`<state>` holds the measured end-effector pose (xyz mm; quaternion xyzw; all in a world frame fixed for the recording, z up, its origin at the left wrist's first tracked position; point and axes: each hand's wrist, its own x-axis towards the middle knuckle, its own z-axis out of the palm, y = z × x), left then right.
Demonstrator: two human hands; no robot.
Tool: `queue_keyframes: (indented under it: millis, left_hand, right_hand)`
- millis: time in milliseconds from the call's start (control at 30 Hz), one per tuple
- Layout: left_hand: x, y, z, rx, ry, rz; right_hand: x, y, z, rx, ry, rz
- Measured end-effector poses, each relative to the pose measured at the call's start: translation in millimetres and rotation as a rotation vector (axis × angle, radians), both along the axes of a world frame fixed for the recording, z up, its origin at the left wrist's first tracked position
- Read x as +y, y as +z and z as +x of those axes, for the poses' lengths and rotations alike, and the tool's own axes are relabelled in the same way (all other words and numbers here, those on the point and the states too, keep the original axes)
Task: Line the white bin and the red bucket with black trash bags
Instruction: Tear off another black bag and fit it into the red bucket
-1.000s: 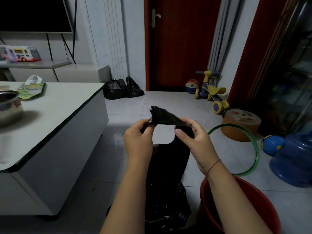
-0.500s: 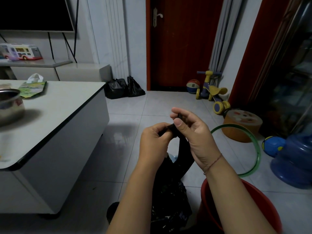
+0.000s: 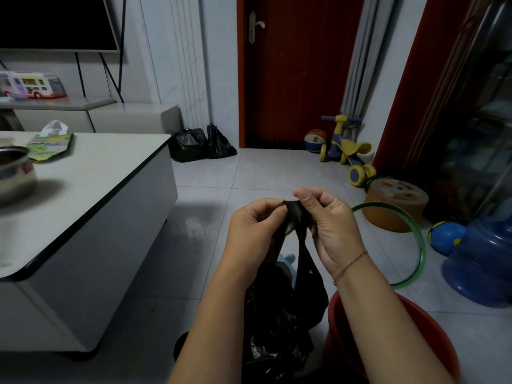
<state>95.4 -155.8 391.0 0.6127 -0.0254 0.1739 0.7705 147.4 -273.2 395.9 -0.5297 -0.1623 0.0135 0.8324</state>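
no text or label can be read.

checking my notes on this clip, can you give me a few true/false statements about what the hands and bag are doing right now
1. Both hands pinch the top of the black trash bag. True: the left hand and right hand grip it together.
2. The red bucket is already lined with a bag. False: its visible rim is bare red.
3. The bag hangs down between the forearms. True.
4. The green hoop leans against the door. False: it lies on the floor to the right of the hands.
5. A metal pot stands on the white table. True.
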Motion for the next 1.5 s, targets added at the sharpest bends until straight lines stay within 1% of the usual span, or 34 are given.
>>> queue_keyframes:
  millis: [133, 233, 333, 533, 767, 867, 1000, 1200, 1367, 1400, 1500]
  left_hand:
    - [3.4, 0.2, 0.4, -0.002, 0.024, -0.097]
    - [3.2, 2.7, -0.9, -0.01, 0.011, -0.179]
    - [2.0, 4.2, -2.4, -0.015, -0.005, -0.209]
    - [4.0, 4.6, -4.2, -0.016, -0.023, -0.201]
    - [3.8, 5.1, -4.8, -0.023, -0.079, -0.199]
    - [4.0, 4.6, -4.2, 0.005, -0.036, -0.162]
    - [2.8, 3.6, -3.2, 0.023, 0.019, -0.159]
    - [-2.2, 3.2, -0.5, 0.018, 0.046, -0.167]
    - [5.8, -1.6, 5.3, 0.032, 0.192, -0.156]
    - [9.9, -2.6, 6.2, 0.045, 0.232, -0.188]
    - [23.7, -3.2, 7.0, 0.066, 0.302, -0.387]
  right_hand:
    - [-3.1, -0.6, -3.0, -0.125, 0.121, -0.072]
    - [-2.4, -1.4, -4.1, -0.166, 0.134, -0.079]
    - [-2.6, -2.2, -3.0, -0.163, 0.119, -0.078]
    - [-0.9, -3.6, -1.4, -0.136, 0.118, -0.083]
    - [-1.8, -4.3, -1.7, -0.136, 0.059, -0.063]
    - [-2.6, -4.5, -2.0, -0.132, 0.058, -0.053]
    - [-2.5, -5.3, -1.9, -0.134, 0.062, -0.049]
    - [-1.5, -4.0, -0.6, -0.056, 0.086, 0.075]
    - [-5.2, 0.5, 3.8, 0.061, 0.075, 0.243]
    - [-7.4, 1.1, 4.9, 0.092, 0.081, 0.277]
    - [-14.5, -0.4, 9.8, 0.17, 0.086, 0.367]
